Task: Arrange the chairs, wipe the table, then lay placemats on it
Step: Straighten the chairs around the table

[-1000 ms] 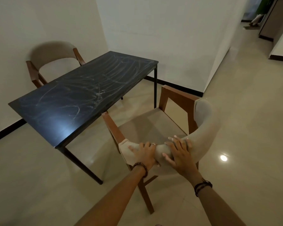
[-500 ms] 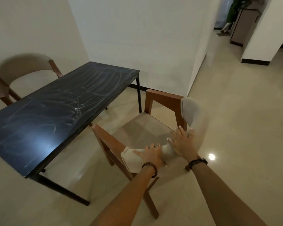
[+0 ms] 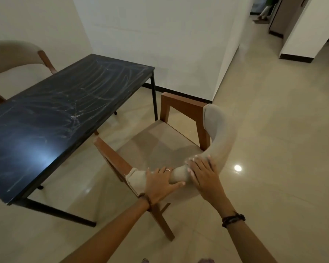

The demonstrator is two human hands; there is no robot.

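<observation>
A round-backed far chair (image 3: pixel 13 59) sits behind the dark, streaky table (image 3: pixel 61 114); the near chair (image 3: pixel 160 147), brown wood with soft cloth, stands beside it; the left hand (image 3: pixel 160 184) and right hand (image 3: pixel 204 172) grip its curved padded back.

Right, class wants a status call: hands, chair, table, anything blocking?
Left hand and right hand both gripping near chair backrest. Chair angled beside table, not tucked. Tabletop streaked, unwiped. Nothing blocking seen.

Far chair (image 3: pixel 13 56) cut off at left edge, seat hidden behind table (image 3: pixel 65 114); doorway figure (image 3: pixel 263 8) blurred.
</observation>
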